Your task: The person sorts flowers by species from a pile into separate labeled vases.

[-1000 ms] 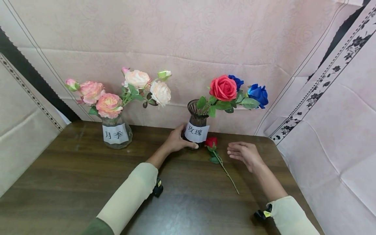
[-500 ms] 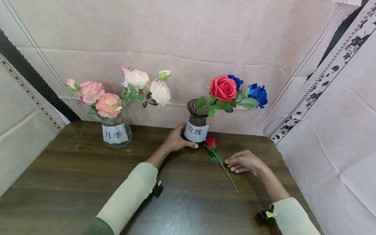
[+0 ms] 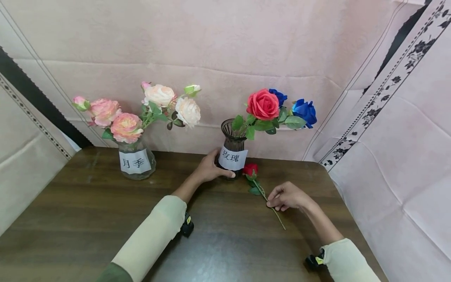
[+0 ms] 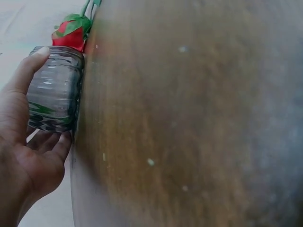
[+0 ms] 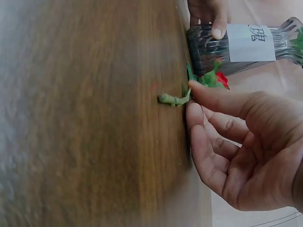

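My left hand [image 3: 209,169] grips the lower part of a dark ribbed glass vase [image 3: 235,144], thumb across its front and fingers around its far side. The vase stands upright with a white paper label and holds a large red rose [image 3: 263,104] and blue roses [image 3: 304,112] leaning right. A single red rose [image 3: 250,169] lies on the table beside the vase, bloom toward the back. My right hand [image 3: 289,196] pinches its green stem [image 5: 173,100] between thumb and fingertips; the cut end sticks out past the fingers in the right wrist view.
Further left on the brown wooden table [image 3: 218,231] stands a clear glass vase [image 3: 149,166], also labelled, with pink flowers [image 3: 127,127] and cream flowers [image 3: 188,111]. Pale patterned cloth [image 3: 211,47] hangs behind the table and at both sides.
My right hand has come down and left to the stem of the loose red rose and now pinches it. My left hand stays on the dark vase. The head view has shifted slightly.
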A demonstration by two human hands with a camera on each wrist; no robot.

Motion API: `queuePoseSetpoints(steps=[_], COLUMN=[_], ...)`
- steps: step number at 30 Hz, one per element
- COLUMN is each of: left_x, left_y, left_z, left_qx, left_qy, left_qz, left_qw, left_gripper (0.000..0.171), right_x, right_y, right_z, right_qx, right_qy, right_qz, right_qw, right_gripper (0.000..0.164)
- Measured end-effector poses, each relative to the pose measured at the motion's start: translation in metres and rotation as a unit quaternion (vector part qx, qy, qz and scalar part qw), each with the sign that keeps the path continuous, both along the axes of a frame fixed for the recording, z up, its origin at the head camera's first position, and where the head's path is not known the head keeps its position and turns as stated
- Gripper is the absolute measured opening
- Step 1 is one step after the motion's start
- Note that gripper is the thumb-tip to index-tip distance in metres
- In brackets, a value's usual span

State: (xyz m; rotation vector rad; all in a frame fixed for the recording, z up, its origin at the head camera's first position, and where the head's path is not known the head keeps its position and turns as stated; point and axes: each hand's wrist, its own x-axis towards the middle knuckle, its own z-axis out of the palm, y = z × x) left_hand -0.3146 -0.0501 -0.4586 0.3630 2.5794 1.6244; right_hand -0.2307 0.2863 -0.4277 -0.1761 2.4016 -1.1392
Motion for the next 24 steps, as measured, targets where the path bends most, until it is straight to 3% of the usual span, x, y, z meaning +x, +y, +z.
queuePoseSetpoints(steps=[11,18,24], left_x=[-0.0005,0.0006,0.0004], left_y=[0.0005,0.0011,0.0007], left_z=[0.0013,0.0021,0.0003], left_qx=[-0.006,-0.013,-0.010], left_qy=[-0.005,-0.004,-0.005], left_qz=[0.002,0.005,0.004], left_qw=[1.0000,0.9999,0.9999], left_gripper=[0.119,0.122,0.123], right_x=[0.0075,0.0022,-0.0021], right_y=[-0.0016,-0.0022,-0.0016], right_z=[0.0057,0.0033,0.0005], right_qx=[-0.017,-0.102,-0.172], right_qy=[0.006,-0.037,-0.031], right_qz=[-0.012,-0.087,-0.121], right_qw=[1.000,0.990,0.977], right_gripper=[0.019,0.017,0.021])
